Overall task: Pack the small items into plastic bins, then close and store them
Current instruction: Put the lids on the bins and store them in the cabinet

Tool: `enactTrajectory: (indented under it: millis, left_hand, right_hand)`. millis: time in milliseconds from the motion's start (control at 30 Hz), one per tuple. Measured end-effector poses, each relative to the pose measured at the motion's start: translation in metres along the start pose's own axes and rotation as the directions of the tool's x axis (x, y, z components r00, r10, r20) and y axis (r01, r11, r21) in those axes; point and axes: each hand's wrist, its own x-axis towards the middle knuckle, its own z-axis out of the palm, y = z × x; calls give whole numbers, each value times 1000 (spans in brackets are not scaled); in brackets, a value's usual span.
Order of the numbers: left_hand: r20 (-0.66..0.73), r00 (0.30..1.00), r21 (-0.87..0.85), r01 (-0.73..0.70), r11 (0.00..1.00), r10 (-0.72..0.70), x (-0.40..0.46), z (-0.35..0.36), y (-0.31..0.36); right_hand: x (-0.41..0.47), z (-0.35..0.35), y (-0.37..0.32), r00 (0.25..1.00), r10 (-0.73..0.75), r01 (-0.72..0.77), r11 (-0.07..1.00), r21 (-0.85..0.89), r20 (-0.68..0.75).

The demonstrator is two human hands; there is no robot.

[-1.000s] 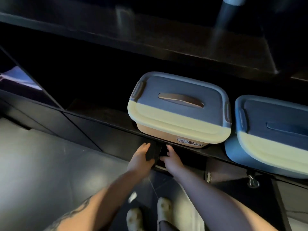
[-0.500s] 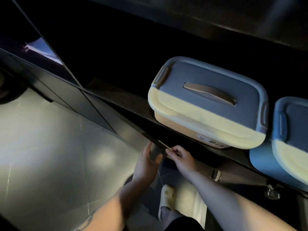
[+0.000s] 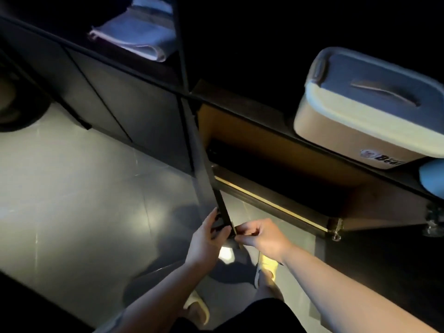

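At the free edge of an open cabinet door [image 3: 204, 169], both hands grip.
Left hand [image 3: 204, 241] curls round the edge; right hand [image 3: 262, 236] pinches it just beside. Up and right of the grip, a closed bin [image 3: 370, 111] sits on the shelf [image 3: 242, 102], a blue bin [image 3: 432, 176] touching it.

bare forearms, no sleeves; dark shorts [image 3: 259, 316]; pale slide sandals [image 3: 198, 308] on both feet, no socks
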Motion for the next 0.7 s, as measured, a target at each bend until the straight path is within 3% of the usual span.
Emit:
enactTrajectory:
  millis: [100, 200, 400, 533, 700]
  left_hand:
    - [-54, 998, 12, -10, 1000, 10, -27, -57, -11]
    - [-196, 980, 22, -25, 999, 28, -46, -107, -15]
    - [-454, 891, -5, -16, 1000, 12, -62, -177, -22]
    - [-526, 849, -85, 0, 996, -44, -56, -210, -25]
    - [-579, 813, -112, -10, 994, -57, -45, -235, -27]
  right_hand:
    - [5, 64, -24, 998, -45, 45, 999, -18, 35]
    - [20, 125, -48, 999, -33, 34, 999, -40, 19]
    - [54, 208, -101, 928, -335, 259, 894, -365, -162]
    - [70, 232, -127, 930, -346, 221, 794, -567, -123]
    - [92, 222, -149, 942, -332, 287, 700, -654, 57]
